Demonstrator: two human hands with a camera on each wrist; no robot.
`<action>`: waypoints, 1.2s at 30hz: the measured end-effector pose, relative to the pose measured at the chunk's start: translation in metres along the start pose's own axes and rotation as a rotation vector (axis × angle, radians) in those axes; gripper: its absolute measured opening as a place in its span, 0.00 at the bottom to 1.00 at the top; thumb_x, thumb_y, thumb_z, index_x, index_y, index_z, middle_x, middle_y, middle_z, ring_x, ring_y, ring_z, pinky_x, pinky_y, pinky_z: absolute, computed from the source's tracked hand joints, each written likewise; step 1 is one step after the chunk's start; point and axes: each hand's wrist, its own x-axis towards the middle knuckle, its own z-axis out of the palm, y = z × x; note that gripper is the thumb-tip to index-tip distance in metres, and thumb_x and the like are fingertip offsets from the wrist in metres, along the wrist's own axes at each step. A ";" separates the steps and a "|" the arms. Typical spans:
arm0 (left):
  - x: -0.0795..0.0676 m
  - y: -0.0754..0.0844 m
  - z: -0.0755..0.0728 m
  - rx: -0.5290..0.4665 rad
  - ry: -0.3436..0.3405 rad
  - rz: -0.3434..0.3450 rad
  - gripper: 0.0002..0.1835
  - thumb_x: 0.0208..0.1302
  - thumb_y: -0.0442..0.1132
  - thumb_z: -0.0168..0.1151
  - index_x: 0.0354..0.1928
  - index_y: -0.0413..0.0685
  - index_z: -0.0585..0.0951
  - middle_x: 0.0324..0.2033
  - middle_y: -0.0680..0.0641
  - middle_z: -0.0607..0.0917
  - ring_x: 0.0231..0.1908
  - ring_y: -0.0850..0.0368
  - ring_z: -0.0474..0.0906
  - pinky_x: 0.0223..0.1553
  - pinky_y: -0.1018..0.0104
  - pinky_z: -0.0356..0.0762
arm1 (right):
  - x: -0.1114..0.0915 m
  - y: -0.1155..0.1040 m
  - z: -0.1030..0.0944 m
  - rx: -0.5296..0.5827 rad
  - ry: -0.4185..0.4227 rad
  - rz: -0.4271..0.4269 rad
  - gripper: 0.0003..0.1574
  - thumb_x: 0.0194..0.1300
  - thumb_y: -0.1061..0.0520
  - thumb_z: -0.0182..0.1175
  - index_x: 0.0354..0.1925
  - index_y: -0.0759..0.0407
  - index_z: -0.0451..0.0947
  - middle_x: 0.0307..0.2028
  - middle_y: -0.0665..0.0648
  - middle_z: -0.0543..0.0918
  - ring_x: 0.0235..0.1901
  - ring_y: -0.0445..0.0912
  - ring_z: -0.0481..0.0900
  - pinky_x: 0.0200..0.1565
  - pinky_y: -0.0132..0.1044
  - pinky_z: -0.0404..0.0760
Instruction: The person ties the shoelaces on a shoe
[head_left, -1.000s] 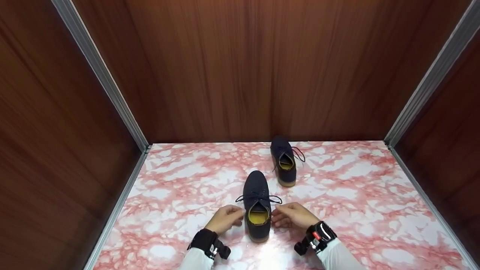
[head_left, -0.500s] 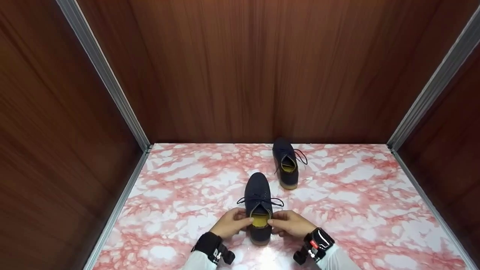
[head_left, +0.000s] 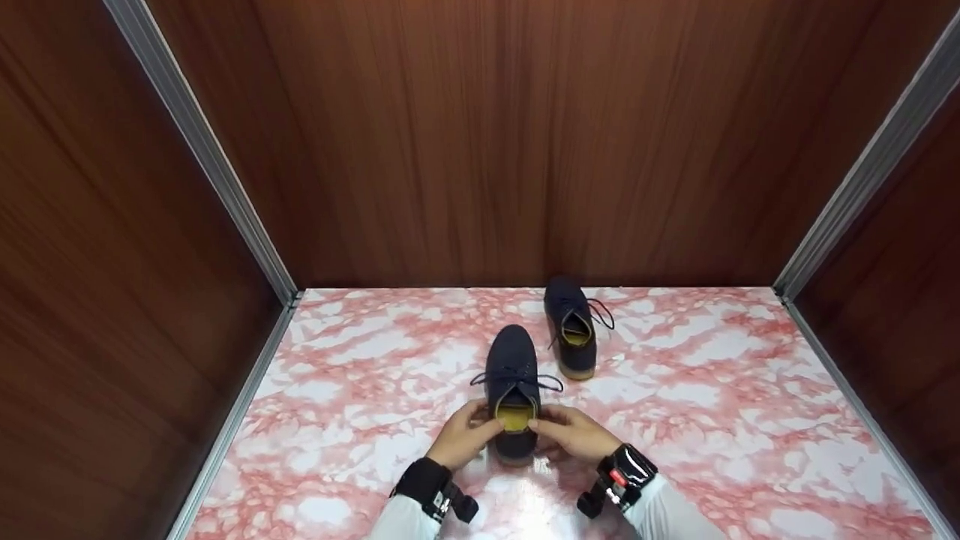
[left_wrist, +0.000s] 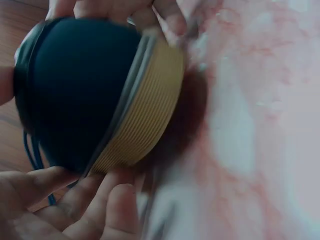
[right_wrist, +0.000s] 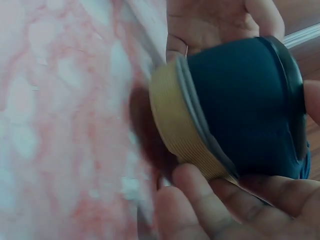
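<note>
A dark navy lace-up shoe [head_left: 512, 360] with a yellow insole points away from me, its laces tied in a bow. My left hand [head_left: 459, 437] grips its left side near the heel, thumb over the collar edge and fingers along the outside. On the other side my right hand [head_left: 579, 433] holds it the same way. Both wrist views show the tan ribbed sole edge of the shoe's heel [left_wrist: 145, 110], with fingertips [right_wrist: 192, 180] against the sole and a dark shadow beneath. The matching shoe [head_left: 576, 358] stands farther back to the right, untouched.
The red and white marbled tabletop [head_left: 360, 405] lies under both shoes. A brown wood panel [head_left: 450, 150] rises at the back, close to the far shoe's toe. More panels stand left and right, with grey metal strips [head_left: 225, 172] along the corners.
Both hands have closed in from beside the near shoe and taken hold of its heel collar. The shoe has since shifted slightly away from me. The far shoe has not moved.
</note>
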 end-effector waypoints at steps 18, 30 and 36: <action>0.093 0.013 0.010 -0.127 0.211 0.052 0.32 0.80 0.43 0.52 0.75 0.27 0.62 0.71 0.26 0.71 0.74 0.34 0.68 0.76 0.45 0.66 | 0.095 -0.024 0.001 0.030 0.434 -0.065 0.34 0.83 0.48 0.50 0.74 0.68 0.65 0.59 0.72 0.83 0.48 0.52 0.85 0.51 0.47 0.86; 0.101 0.009 0.018 -0.096 0.196 0.037 0.38 0.77 0.43 0.59 0.78 0.30 0.57 0.74 0.27 0.68 0.76 0.34 0.65 0.78 0.45 0.62 | 0.106 -0.024 0.002 -0.143 0.537 0.000 0.32 0.83 0.43 0.48 0.55 0.70 0.80 0.28 0.53 0.75 0.28 0.41 0.71 0.31 0.30 0.72; 0.105 0.005 0.021 -0.110 0.219 0.066 0.37 0.77 0.43 0.59 0.78 0.32 0.59 0.73 0.28 0.70 0.75 0.34 0.67 0.78 0.44 0.61 | 0.102 -0.018 0.006 -0.093 0.535 0.014 0.31 0.83 0.44 0.49 0.62 0.69 0.78 0.42 0.61 0.80 0.41 0.47 0.76 0.45 0.42 0.86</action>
